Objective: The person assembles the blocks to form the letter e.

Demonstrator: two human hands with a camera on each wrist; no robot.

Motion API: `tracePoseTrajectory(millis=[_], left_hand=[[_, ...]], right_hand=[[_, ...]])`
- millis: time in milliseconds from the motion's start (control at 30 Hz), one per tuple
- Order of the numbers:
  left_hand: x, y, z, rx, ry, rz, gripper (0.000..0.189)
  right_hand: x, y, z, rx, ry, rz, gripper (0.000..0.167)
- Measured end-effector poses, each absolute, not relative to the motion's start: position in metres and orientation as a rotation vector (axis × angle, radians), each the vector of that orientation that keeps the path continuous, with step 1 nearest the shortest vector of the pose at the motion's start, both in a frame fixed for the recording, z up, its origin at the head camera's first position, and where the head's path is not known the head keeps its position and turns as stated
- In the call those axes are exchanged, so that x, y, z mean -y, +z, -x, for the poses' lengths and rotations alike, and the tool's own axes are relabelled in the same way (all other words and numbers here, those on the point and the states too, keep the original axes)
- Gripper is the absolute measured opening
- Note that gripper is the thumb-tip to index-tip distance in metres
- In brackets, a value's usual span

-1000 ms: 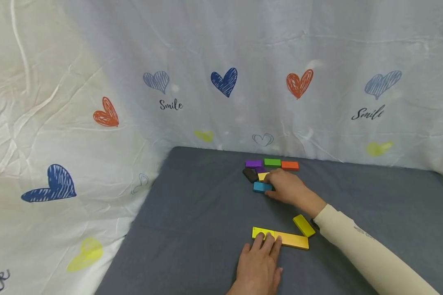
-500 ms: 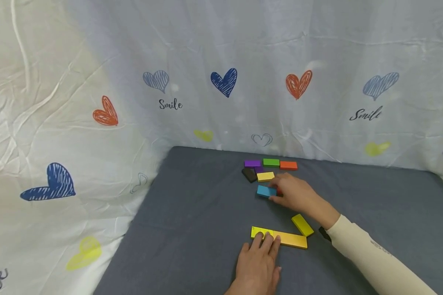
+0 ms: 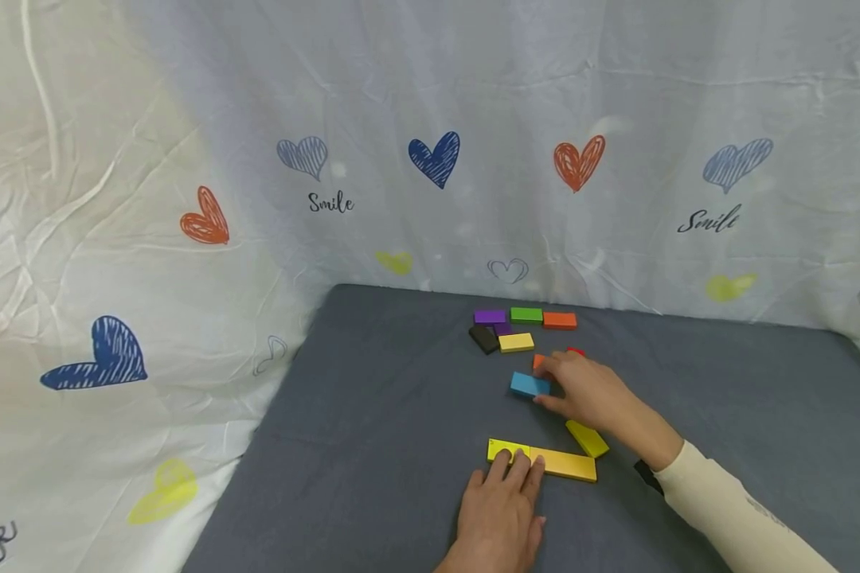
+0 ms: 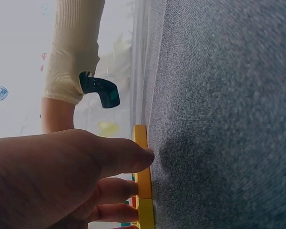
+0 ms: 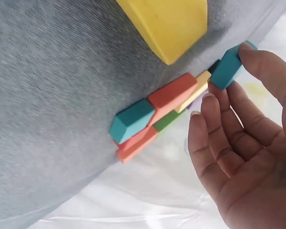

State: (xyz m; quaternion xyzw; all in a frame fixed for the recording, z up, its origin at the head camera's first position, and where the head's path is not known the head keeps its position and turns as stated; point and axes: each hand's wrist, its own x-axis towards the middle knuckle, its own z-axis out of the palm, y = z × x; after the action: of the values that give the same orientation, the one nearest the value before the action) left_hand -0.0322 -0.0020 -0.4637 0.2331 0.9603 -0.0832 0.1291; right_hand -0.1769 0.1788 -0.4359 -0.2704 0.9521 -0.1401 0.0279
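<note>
My right hand (image 3: 593, 394) pinches a blue wooden block (image 3: 529, 384) between thumb and fingertips; in the right wrist view that blue block (image 5: 227, 67) is tilted in the grip. Near the front, the fingertips of my left hand (image 3: 498, 516) rest on a yellow block (image 3: 498, 449), which lies end to end with an orange-yellow block (image 3: 568, 465). The left wrist view shows the orange-yellow block (image 4: 143, 183) beside the thumb. A loose yellow block (image 3: 588, 438) lies slanted at the row's right end, below my right hand.
Farther back lie purple (image 3: 490, 317), green (image 3: 526, 315), orange (image 3: 560, 321), dark (image 3: 483, 340) and pale yellow (image 3: 516, 343) blocks. A red block (image 3: 576, 351) is partly hidden behind my right hand. Another teal block (image 5: 132, 119) shows in the right wrist view. A patterned curtain (image 3: 509, 199) stands behind the grey cloth.
My right hand has drawn the blue block toward the front and right, away from the pale yellow block, uncovering orange and red blocks behind. My left hand has stayed on the row.
</note>
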Motion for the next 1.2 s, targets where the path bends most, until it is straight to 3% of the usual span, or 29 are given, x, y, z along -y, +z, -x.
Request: tracePoseTrajectory(millis=[1200], left_hand=[[0.000, -0.465, 0.034, -2.766, -0.219, -0.645, 0.071]], right_hand=[[-0.193, -0.457, 0.152, -2.940, -0.440, 0.710, 0.037]])
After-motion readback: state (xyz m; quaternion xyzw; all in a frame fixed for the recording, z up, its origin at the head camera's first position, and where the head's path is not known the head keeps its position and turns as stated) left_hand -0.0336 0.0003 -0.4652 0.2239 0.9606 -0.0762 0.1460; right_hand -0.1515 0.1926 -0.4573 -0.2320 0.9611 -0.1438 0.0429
